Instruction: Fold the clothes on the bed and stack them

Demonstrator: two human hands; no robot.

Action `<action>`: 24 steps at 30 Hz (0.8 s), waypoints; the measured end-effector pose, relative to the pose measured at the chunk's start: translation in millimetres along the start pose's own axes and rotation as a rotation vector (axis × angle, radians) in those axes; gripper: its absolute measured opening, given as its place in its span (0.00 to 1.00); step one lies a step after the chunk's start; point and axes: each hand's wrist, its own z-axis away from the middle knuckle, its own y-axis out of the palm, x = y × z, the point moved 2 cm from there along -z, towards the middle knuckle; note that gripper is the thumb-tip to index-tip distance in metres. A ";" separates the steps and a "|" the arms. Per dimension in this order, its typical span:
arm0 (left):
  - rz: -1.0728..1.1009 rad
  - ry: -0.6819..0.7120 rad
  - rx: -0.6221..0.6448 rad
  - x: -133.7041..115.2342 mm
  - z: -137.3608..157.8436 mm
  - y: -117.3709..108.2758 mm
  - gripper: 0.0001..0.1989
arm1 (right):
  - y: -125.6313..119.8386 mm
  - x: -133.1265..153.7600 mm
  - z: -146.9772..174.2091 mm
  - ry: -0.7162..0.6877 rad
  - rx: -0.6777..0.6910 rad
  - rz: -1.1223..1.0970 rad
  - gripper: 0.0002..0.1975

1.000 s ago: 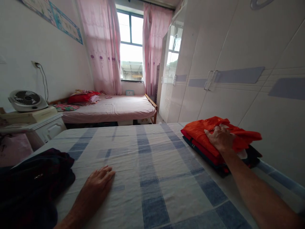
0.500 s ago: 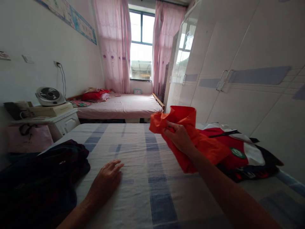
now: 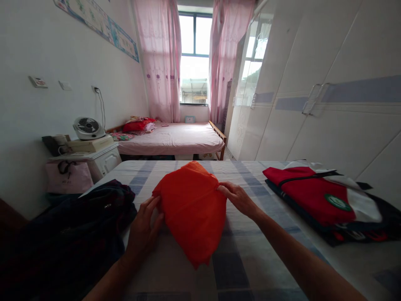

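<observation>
A bright orange piece of thin cloth (image 3: pixel 192 209) hangs bunched over the middle of the bed, its lower end tapering to a ragged point. Its exact kind of garment cannot be made out. At the cloth's right edge, my right hand (image 3: pixel 239 198) pinches it between thumb and fingers. My left hand (image 3: pixel 144 225) is at the left edge, fingertips touching the cloth, with thumb and fingers apart. To the right lies a stack of folded clothes (image 3: pixel 316 196), with a red, white and black garment on top. A dark, crumpled garment (image 3: pixel 78 225) lies to the left.
The bed (image 3: pixel 234 251) has a white sheet with blue checks. Beyond it stands a second bed (image 3: pixel 184 138) with a pink sheet. A white wardrobe (image 3: pixel 313 138) lines the right side. A small fan (image 3: pixel 88 127) tops the white cabinet (image 3: pixel 109 161) at left.
My right hand has brought the orange cloth leftward to the middle, in front of me. My left hand, earlier flat on the sheet, has come up to its left edge. The view has shifted left.
</observation>
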 end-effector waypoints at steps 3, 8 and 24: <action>0.034 0.129 -0.017 -24.1 -10.3 -8.9 0.22 | -4.7 -56.2 13.2 0.183 -0.155 -0.025 0.23; -0.121 0.181 0.186 -62.2 -44.7 -5.5 0.23 | -6.4 -91.7 23.1 0.219 -0.259 0.053 0.17; -0.467 -0.130 0.321 -76.1 -126.8 -47.1 0.10 | 0.0 -85.3 25.7 0.058 -0.210 0.241 0.15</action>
